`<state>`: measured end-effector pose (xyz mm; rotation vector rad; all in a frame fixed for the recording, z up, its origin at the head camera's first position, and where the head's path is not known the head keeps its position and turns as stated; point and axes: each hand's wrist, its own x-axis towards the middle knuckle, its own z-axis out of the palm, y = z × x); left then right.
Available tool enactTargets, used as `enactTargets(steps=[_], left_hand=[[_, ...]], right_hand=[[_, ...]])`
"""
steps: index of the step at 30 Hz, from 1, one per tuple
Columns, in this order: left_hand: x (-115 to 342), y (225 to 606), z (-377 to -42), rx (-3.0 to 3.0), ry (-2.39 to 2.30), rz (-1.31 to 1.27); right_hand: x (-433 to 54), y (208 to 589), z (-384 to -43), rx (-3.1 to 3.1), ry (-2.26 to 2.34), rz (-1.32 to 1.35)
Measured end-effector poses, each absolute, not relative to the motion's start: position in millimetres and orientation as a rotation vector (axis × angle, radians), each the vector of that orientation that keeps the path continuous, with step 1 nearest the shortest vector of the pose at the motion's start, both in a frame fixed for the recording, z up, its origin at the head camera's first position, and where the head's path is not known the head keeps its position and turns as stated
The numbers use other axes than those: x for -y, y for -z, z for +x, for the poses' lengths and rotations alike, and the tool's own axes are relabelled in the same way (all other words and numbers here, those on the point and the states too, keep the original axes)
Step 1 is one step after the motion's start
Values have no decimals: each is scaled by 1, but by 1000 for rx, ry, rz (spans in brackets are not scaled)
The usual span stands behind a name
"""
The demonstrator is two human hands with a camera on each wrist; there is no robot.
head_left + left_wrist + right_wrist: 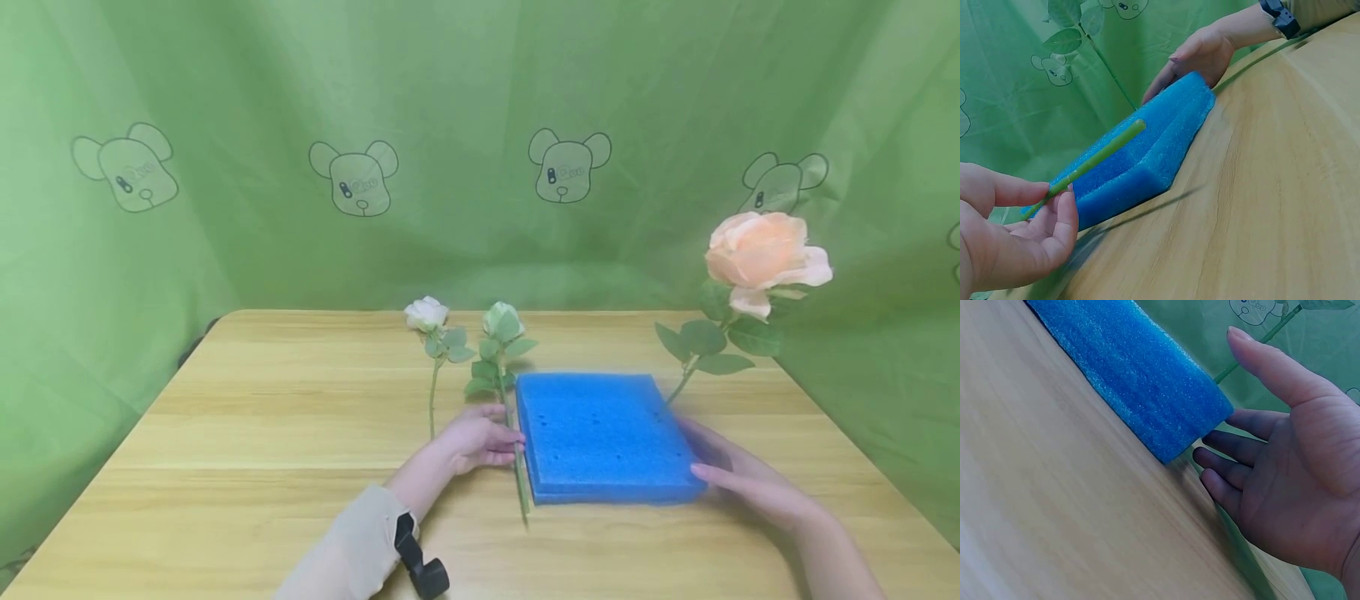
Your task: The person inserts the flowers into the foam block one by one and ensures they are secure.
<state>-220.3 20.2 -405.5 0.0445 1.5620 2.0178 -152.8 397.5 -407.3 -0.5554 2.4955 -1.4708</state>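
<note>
At nine o'clock beside the square blue foam block, the left hand pinches a pale-green rose, stem running twelve-to-six; right hand at three, fingers apart.

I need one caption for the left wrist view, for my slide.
Left hand pinches a green stem in front of a blue block, right hand at its far end.

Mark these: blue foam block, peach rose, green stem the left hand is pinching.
Blue foam block (592, 437): head view, top face.
Peach rose (759, 254): head view, petals.
Green stem (1099, 156): left wrist view, bare length beyond the fingertips.
</note>
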Motion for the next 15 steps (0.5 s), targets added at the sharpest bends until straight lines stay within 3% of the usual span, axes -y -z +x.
enactTargets(steps=[15], left_hand=[[-14,385,-226,-1640,-2082,213]], right_hand=[[-396,405,-153,-2489,1467,-571]])
